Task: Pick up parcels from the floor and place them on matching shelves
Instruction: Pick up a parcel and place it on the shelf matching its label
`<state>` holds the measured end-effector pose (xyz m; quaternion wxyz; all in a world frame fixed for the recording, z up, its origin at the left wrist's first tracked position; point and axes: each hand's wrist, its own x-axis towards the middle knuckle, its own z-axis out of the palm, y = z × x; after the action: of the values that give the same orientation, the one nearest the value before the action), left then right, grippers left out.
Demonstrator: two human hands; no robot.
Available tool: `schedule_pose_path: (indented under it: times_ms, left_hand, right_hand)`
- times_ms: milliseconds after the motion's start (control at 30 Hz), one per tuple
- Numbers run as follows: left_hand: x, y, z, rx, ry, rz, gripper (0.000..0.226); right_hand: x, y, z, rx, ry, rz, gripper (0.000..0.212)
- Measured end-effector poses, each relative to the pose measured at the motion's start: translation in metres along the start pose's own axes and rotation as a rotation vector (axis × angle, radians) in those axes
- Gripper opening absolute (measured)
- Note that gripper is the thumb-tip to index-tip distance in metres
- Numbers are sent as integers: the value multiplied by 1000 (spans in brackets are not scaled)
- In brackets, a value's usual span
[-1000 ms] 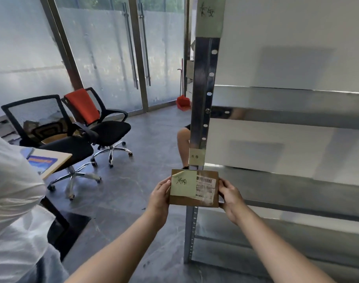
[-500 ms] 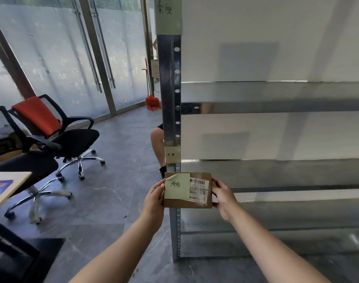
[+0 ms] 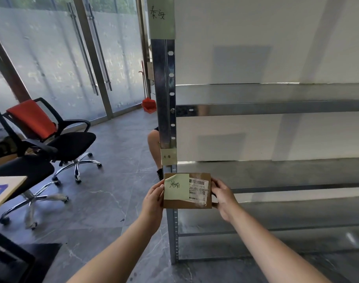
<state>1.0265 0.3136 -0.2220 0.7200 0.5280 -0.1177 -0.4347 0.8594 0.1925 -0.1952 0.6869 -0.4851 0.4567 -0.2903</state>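
Arms outstretched, left hand (image 3: 153, 201) and right hand (image 3: 223, 198) grip the parcel (image 3: 187, 190) edgewise.

Parcel (image 3: 184, 204) is brown cardboard, its note (image 3: 175, 190) pale green with black handwriting, its label (image 3: 198, 190) white with black barcode stripes; shelving (image 3: 163, 88) silver-grey, chair (image 3: 72, 142) black with orange-red back, floor (image 3: 105, 201) dark grey, pale-veined.

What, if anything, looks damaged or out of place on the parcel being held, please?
Only minor things: the green note on the parcel looks folded at its top-left corner, and the printed label beside it is wrinkled near its lower edge.
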Motion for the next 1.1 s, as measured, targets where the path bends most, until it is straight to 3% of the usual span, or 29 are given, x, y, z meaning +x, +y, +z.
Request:
schedule_pose_path:
  times_ms: [333, 800, 1100]
  left_hand:
    - [10, -5, 5, 36, -29, 31, 31]
    - [42, -27, 67, -60, -46, -35, 36]
    - [84, -40, 99, 32, -90, -49, 35]
  right_hand:
    - [-5, -14, -5, -12, -2, -12, 23]
    - [28, -37, -60, -36, 99, -24, 13]
    - [70, -59, -92, -55, 93, -16, 9]
